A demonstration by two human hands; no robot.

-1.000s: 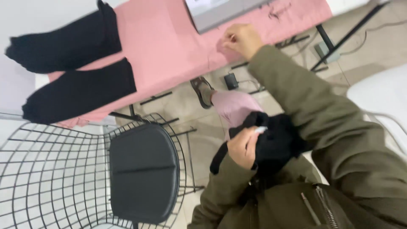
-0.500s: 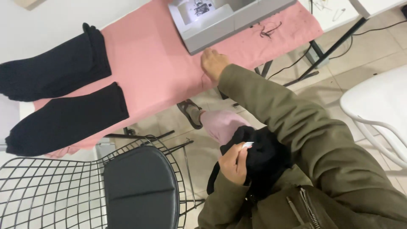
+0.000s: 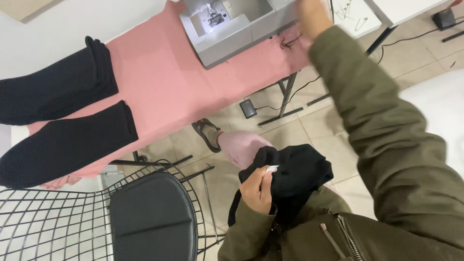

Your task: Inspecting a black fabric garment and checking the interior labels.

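Left hand (image 3: 258, 189) around black cloth (image 3: 295, 171)

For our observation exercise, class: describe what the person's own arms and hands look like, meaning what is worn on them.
Both arms are covered by long olive-green jacket sleeves of thick, plain cloth, reaching to the wrists. The jacket has a metal zip at the chest. The left hand is bare, with no glove, ring or watch visible; the right hand is blurred, apparently bare too.

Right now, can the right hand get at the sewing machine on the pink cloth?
Probably yes. The right hand is stretched out over the table beside the grey sewing machine, with nothing showing between them. The hand is blurred, so contact can't be judged. The left hand holds black fabric in the lap.
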